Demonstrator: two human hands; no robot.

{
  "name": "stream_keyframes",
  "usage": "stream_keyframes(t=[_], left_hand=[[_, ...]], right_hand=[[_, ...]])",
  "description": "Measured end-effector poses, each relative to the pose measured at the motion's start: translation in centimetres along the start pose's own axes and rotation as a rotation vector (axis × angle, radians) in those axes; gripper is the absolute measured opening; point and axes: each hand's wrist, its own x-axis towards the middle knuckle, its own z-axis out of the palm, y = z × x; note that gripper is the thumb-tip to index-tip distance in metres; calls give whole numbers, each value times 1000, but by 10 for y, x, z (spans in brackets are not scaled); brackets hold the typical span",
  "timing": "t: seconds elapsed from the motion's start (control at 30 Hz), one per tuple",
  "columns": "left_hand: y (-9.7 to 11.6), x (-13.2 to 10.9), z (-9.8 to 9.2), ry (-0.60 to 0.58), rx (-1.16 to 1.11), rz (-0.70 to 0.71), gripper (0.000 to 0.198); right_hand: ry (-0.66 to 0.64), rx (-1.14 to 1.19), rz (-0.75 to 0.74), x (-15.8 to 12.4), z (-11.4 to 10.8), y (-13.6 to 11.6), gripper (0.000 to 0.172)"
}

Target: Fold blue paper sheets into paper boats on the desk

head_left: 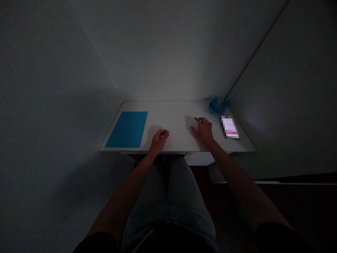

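Over the front part of the white table (173,109), my left hand (158,140) is loosely curled, with its fingertips drawn together and nothing visible in them. It is just right of a flat sheet of blue paper (127,129). My right hand (204,130) hovers over or rests on the tabletop, fingers bent and spread, thumb apart, holding nothing; whether it touches the surface I cannot tell. Behind it and to the right, folded blue paper pieces (219,105) stand near the back corner.
A phone (230,127) with a lit, blurred screen lies at the table's right side. Pale walls close in at the back (163,52), left and right. Below the front edge is a white drawer (198,159), partly visible beside my legs. The light is dim.
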Motion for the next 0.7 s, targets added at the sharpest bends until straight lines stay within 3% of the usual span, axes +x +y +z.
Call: stream_keyframes(t=[0.13, 0.23, 0.3, 0.37, 0.43, 0.5, 0.6, 0.7], left_hand=[[-2, -11, -68, 77, 398, 231, 38], [-13, -29, -128, 142, 686, 205, 78], [-21, -44, -156, 70, 853, 138, 96], [-26, -59, -168, -44, 954, 142, 87], [-24, -70, -163, -138, 1002, 195, 65], [-15, -77, -144, -225, 1011, 262, 57], [5, -76, -100, -380, 995, 332, 51], [28, -65, -55, -492, 925, 414, 44]], right_hand=[[-14, 56, -52, -33, 12, -35, 56], [-45, 91, -90, -44, 15, -48, 54], [-85, 133, -150, -46, 15, -55, 54], [-131, 183, -224, -48, 14, -62, 56], [-181, 230, -297, -51, 14, -68, 63], [-242, 266, -377, -54, 14, -74, 74], [-300, 287, -441, -58, 12, -79, 86], [-305, 285, -407, -60, 9, -75, 76]])
